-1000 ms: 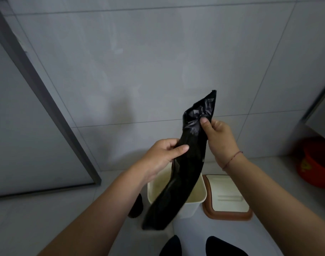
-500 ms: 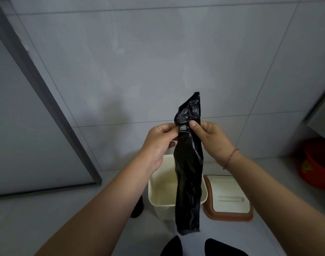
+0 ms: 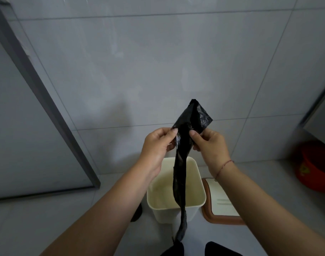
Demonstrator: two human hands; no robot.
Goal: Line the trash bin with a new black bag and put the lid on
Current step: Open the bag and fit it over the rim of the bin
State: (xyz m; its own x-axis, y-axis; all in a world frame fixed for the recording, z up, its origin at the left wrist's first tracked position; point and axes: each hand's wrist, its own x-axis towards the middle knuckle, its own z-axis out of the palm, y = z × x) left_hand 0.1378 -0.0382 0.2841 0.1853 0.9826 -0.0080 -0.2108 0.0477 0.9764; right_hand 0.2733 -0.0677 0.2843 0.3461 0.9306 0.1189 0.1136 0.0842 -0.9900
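A crumpled black bag (image 3: 182, 163) hangs as a long narrow strip in front of me. My left hand (image 3: 158, 145) pinches its left edge near the top, and my right hand (image 3: 209, 145) pinches the right edge. The top of the bag is spread a little into a peak above my fingers. Below the bag stands the cream trash bin (image 3: 196, 207), unlined and without its lid, on the floor. The lid (image 3: 220, 206), cream with a brown rim, lies flat on the floor to the right of the bin.
A grey tiled wall (image 3: 158, 61) rises just behind the bin. A dark door frame (image 3: 41, 100) slants down on the left. A red basin (image 3: 317, 167) sits at the right edge. My dark shoes (image 3: 219, 249) show at the bottom, and a small dark object (image 3: 136, 213) lies left of the bin.
My left hand slid up from the bag's middle to its top beside the right hand. The bag swung to hang straight down, and its top edge has begun to spread apart.
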